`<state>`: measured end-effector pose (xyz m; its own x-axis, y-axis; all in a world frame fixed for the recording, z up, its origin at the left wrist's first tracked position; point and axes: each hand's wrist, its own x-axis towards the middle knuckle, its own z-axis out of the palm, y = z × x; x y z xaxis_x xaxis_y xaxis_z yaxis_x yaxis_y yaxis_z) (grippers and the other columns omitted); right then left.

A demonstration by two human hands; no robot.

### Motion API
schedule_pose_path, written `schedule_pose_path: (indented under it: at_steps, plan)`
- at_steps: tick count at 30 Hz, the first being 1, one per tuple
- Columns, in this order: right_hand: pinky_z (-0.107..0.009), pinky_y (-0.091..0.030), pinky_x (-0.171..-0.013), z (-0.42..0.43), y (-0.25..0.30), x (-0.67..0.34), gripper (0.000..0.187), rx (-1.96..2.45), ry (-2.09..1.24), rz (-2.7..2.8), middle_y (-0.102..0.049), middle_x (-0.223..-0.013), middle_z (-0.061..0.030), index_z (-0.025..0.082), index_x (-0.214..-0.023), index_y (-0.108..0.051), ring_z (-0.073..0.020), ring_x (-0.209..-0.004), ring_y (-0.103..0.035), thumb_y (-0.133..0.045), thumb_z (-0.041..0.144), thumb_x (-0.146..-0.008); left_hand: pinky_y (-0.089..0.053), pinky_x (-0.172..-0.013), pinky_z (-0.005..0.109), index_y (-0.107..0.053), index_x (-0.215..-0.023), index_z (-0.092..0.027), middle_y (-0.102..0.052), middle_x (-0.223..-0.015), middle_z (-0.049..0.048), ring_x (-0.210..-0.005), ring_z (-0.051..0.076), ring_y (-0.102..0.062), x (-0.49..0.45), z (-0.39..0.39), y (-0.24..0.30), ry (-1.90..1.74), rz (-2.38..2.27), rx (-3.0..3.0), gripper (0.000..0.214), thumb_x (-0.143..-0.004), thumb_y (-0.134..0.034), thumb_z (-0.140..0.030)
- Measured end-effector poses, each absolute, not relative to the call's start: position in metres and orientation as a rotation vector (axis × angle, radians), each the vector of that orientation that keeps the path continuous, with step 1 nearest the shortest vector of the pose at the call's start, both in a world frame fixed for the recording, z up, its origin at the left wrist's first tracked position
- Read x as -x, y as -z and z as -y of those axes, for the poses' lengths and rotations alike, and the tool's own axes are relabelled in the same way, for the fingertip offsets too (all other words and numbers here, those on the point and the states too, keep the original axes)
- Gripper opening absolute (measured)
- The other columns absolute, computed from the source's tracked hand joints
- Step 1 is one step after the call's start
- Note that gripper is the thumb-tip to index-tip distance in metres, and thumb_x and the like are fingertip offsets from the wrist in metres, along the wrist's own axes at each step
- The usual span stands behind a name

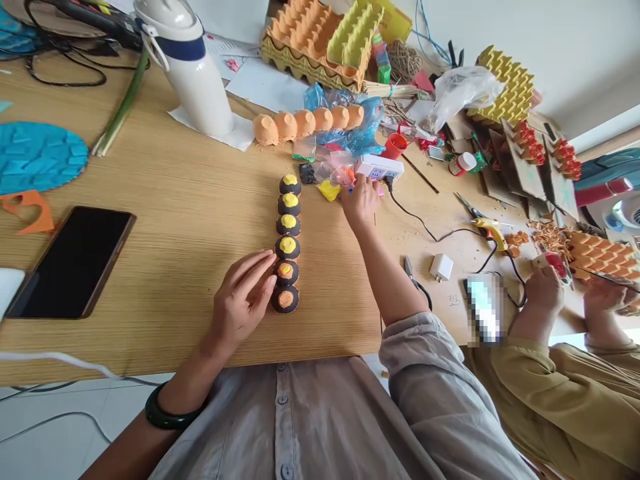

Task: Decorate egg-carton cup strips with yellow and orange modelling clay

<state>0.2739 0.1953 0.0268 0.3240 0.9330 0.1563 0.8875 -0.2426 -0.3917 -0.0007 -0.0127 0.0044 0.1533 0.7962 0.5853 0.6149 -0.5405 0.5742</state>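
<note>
A row of several dark egg-carton cups (287, 243) with yellow or orange tops lies on the wooden table (180, 200). My left hand (243, 297) rests beside the row's near end, fingers stretched out and touching the two nearest cups. My right hand (359, 200) reaches to the far end of the row, fingers curled among small bags of coloured clay (336, 179) beside a white power strip (379, 167). What it holds, if anything, is hidden.
A black phone (73, 261) lies at left, a white thermos (187, 67) and an orange egg-cup strip (307, 123) behind. Egg cartons (320, 40) are piled at the back. A glue gun (490, 230), charger (441, 267) and cables lie right. Another person's hands (545, 287) work at right.
</note>
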Motion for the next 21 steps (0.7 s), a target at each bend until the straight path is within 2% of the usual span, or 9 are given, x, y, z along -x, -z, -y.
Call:
schedule_pose_path:
  at_steps: [3,5,8,11,13,15,18,21]
  plan:
    - [-0.057,-0.058,-0.121,-0.201,-0.032,-0.269,0.036,2.228,-0.246,1.559,-0.084,-0.138,-0.017,0.018,-0.133,-0.076,-0.0379,-0.143,-0.068,-0.061,0.008,-0.101,-0.067,-0.12,0.043,-0.078,-0.149,-0.025,-0.083,-0.147,0.01,-0.137,0.027,-0.081,-0.001,0.004,-0.014,-1.357,-1.387,-2.242,0.036,-0.115,-0.068,-0.019]
    - [-0.056,-0.062,-0.116,-0.204,-0.035,-0.27,0.031,2.201,-0.325,1.516,-0.086,-0.129,-0.0142,0.021,-0.122,-0.079,-0.0363,-0.136,-0.073,-0.059,0.009,-0.102,-0.067,-0.119,0.042,-0.079,-0.145,-0.025,-0.083,-0.147,0.0102,-0.137,0.027,-0.081,-0.003,-0.002,-0.023,-1.386,-1.37,-2.245,0.033,-0.115,-0.067,-0.019]
    - [-0.052,-0.065,-0.109,-0.203,-0.037,-0.272,0.022,2.059,-0.388,1.416,-0.087,-0.113,-0.0104,0.022,-0.108,-0.081,-0.0315,-0.114,-0.079,-0.063,0.012,-0.099,-0.068,-0.118,0.04,-0.081,-0.141,-0.026,-0.083,-0.146,0.0088,-0.134,0.025,-0.082,-0.012,-0.014,-0.038,-1.412,-1.313,-2.214,0.031,-0.115,-0.066,-0.019]
    - [-0.047,-0.067,-0.102,-0.184,-0.037,-0.266,0.022,1.735,-0.338,1.33,-0.084,-0.102,-0.0071,0.022,-0.1,-0.078,-0.0253,-0.096,-0.078,-0.059,0.01,-0.097,-0.068,-0.119,0.04,-0.086,-0.131,-0.024,-0.086,-0.139,0.009,-0.131,0.025,-0.083,-0.028,-0.029,-0.052,-1.418,-1.232,-2.006,0.026,-0.115,-0.065,-0.023]
    - [-0.046,-0.068,-0.098,-0.157,-0.035,-0.256,0.023,1.433,-0.244,1.395,-0.084,-0.106,-0.0075,0.023,-0.106,-0.077,-0.0242,-0.097,-0.079,-0.055,0.015,-0.102,-0.072,-0.108,0.038,-0.085,-0.131,-0.021,-0.085,-0.138,0.0124,-0.122,0.026,-0.086,-0.042,-0.043,-0.058,-1.348,-1.153,-1.709,0.028,-0.112,-0.07,-0.035]
    - [-0.05,-0.067,-0.102,-0.123,-0.032,-0.241,0.025,1.229,-0.17,1.552,-0.081,-0.109,-0.0086,0.024,-0.119,-0.077,-0.0258,-0.102,-0.079,-0.053,0.025,-0.111,-0.074,-0.106,0.04,-0.083,-0.132,-0.016,-0.087,-0.132,0.0154,-0.117,0.028,-0.087,-0.056,-0.058,-0.059,-1.259,-1.064,-1.389,0.041,-0.107,-0.077,-0.049]
    - [-0.053,-0.067,-0.103,-0.076,-0.025,-0.22,0.026,1.088,-0.22,1.66,-0.08,-0.112,-0.0103,0.027,-0.136,-0.074,-0.0285,-0.102,-0.078,-0.056,0.032,-0.118,-0.075,-0.098,0.04,-0.082,-0.116,-0.015,-0.087,-0.109,0.0133,-0.105,0.028,-0.088,-0.07,-0.075,-0.053,-1.207,-0.963,-1.095,0.057,-0.092,-0.09,-0.066]
    - [-0.047,-0.068,-0.095,-0.053,-0.015,-0.208,0.029,0.995,-0.219,1.57,-0.077,-0.107,-0.0081,0.03,-0.145,-0.069,-0.0262,-0.099,-0.075,-0.057,0.028,-0.118,-0.075,-0.092,0.037,-0.08,-0.106,-0.017,-0.086,-0.097,0.0088,-0.095,0.025,-0.087,-0.074,-0.079,-0.044,-1.2,-0.99,-1.02,0.052,-0.086,-0.097,-0.062]
